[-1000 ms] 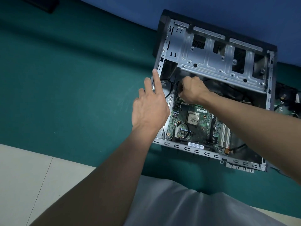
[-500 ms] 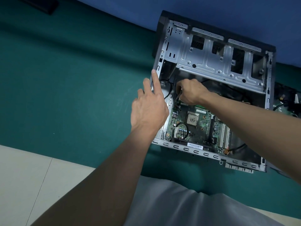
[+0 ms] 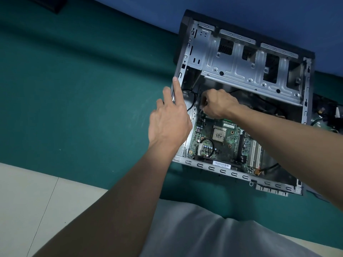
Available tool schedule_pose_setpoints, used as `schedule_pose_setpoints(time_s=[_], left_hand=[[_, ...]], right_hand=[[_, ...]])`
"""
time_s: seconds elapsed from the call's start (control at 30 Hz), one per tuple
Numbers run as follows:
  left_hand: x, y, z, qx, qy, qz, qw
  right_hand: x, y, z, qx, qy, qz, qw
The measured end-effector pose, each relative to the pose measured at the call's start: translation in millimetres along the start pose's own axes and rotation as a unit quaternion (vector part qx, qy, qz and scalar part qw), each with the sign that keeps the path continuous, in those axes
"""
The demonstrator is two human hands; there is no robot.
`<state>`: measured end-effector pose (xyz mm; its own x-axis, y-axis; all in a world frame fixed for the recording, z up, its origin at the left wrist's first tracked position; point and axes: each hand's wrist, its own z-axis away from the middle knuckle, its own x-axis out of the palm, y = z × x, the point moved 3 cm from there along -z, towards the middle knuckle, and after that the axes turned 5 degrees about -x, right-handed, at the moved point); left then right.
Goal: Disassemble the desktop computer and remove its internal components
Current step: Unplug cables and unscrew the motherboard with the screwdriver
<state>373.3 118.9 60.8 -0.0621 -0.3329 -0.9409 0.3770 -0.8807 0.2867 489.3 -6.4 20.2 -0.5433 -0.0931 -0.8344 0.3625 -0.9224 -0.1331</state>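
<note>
Grey metal case (image 3: pixel 241 71) edge: my left hand (image 3: pixel 169 125) rests, fingers straight | right hand (image 3: pixel 217 104) curled above green motherboard (image 3: pixel 225 151), grip unclear

A teal mat (image 3: pixel 74 89) meets a blue wall (image 3: pixel 259 12) — pale floor tiles (image 3: pixel 27 201) nearer, dim light.

"What is the big green thing?"
"A green counter (image 3: pixel 83 89). It is wide and flat."
"And behind it?"
"A blue wall (image 3: pixel 259 15) at the far edge. A dark flat thing (image 3: pixel 53 4) lies on the counter in the far left corner, partly cut off."
"And down near us?"
"Pale floor tiles (image 3: pixel 27 201), and some grey cloth (image 3: pixel 204 232)."
</note>
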Motion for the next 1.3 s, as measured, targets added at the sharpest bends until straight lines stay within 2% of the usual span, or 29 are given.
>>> schedule_pose_setpoints(time_s=[0.1,0.2,0.27,0.4,0.5,0.57,0.67,0.8,0.93,1.0,1.2,1.3], left_hand=[[-0.6,-0.3,-0.9,-0.001,-0.002,0.003,1.0],[-0.9,0.0,-0.2,0.001,-0.001,0.002,1.0],[-0.5,0.0,0.1,0.001,-0.002,0.002,1.0],[-0.3,0.0,0.1,0.0,-0.003,0.003,1.0],[-1.0,0.2,-0.1,0.001,-0.003,0.001,1.0],[-1.5,0.1,-0.3,0.0,-0.002,0.001,1.0],[-1.6,0.3,0.4,0.001,0.002,-0.003,1.0],[-1.2,0.0,0.6,0.001,0.0,-0.006,1.0],[-1.0,0.2,0.3,0.0,0.0,-0.009,1.0],[-1.4,-0.2,0.2,0.0,0.002,-0.009,1.0],[-1.1,0.1,0.6,0.002,0.0,-0.01,1.0],[-0.9,0.0,0.4,0.0,0.002,-0.009,1.0]], right_hand=[[1.1,4.1,0.3,0.036,0.004,0.036,0.999],[0.8,3.1,3.9,0.02,0.026,0.024,0.999],[0.0,3.8,4.7,0.013,0.039,-0.007,0.999],[5.2,6.2,2.2,0.001,0.006,-0.083,0.997],[6.9,11.8,2.4,0.044,0.013,-0.019,0.999],[5.5,10.0,4.5,0.029,0.017,0.003,0.999],[0.9,4.5,6.2,0.002,0.025,0.001,1.0],[-1.2,2.4,4.3,-0.018,0.015,-0.054,0.998],[1.5,8.5,3.0,0.017,0.018,0.021,0.999],[0.1,8.4,4.4,0.008,0.032,0.038,0.999],[-0.9,6.3,4.0,-0.014,0.022,-0.014,1.0],[2.6,7.6,3.9,0.012,0.032,0.035,0.999]])
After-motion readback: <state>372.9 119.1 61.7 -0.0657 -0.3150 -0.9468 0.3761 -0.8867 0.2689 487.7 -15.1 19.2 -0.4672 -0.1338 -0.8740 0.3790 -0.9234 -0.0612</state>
